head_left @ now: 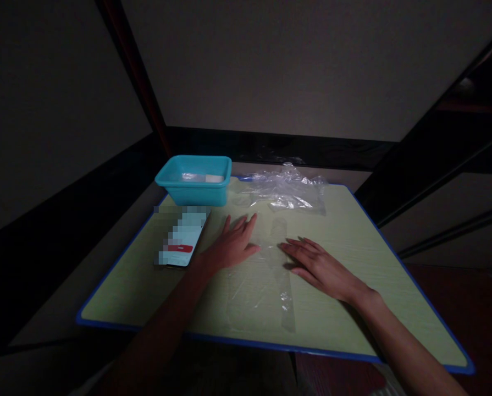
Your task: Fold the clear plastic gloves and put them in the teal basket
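Clear plastic bag (259,300) spread flat on the table (373,308)

The bag lies near the middle, its wide end toward the table's near edge. The left hand (233,247) is over its far left part, fingers spread and thumb apart; the right hand (318,267) is at its right edge, fingers lying close together, thumb held away. Neither pinches anything; I cannot tell whether the fingertips press on it. To flatten it well, one hand should probably pin the bag while the other strokes outward lightly, since plastic this thin would likely cling and wrinkle. Strokes ought to stop short of the crumpled plastic (289,190) beyond, and the phone (190,236) and blue basin (196,192) leftward.
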`<state>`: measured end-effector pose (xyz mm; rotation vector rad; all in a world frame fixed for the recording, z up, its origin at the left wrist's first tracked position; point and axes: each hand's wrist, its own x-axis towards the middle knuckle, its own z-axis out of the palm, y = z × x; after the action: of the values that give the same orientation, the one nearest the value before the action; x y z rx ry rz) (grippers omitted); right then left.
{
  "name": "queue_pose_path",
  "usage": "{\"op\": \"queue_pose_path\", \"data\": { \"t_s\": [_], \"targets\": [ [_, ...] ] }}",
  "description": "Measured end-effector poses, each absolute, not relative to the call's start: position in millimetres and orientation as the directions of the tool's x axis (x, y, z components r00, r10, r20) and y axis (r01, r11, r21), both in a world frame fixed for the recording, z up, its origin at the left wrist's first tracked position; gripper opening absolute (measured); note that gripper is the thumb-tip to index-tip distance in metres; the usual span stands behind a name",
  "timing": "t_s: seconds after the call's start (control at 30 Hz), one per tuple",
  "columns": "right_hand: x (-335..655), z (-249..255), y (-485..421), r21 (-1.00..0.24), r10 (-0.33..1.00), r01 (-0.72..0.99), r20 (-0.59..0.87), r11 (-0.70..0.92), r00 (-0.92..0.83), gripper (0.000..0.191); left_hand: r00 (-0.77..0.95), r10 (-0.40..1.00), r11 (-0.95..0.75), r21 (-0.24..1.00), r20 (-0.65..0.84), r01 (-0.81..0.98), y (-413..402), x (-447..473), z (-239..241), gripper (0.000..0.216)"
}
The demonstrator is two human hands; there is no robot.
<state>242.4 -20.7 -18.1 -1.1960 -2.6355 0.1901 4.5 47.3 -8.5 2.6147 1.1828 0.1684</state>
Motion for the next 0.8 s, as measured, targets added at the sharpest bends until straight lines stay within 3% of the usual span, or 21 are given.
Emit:
{"op": "queue_pose_path", "data": {
  "t_s": [0.2, 0.47, 0.8],
  "targets": [
    [243, -19, -21, -0.205, 0.760, 0.732, 0.161, 0.650, -0.630, 0.044, 0.677, 0.736, -0.641, 0.321, 0.001, 0.697, 52, 0, -12, 0.068],
    [238, -13, -25, -0.168, 0.686, 0.665, 0.198, 0.728, -0.700, 0.041, 0.658, 0.752, -0.609, 0.424, 0.038, 0.671, 21, -38, -8, 0.046],
    [241, -20, -21, -0.157, 0.771, 0.755, 0.157, 0.636, -0.617, 0.047, 0.730, 0.682, -0.640, 0.517, 0.041, 0.569, -24, -36, -9, 0.038]
  ]
}}
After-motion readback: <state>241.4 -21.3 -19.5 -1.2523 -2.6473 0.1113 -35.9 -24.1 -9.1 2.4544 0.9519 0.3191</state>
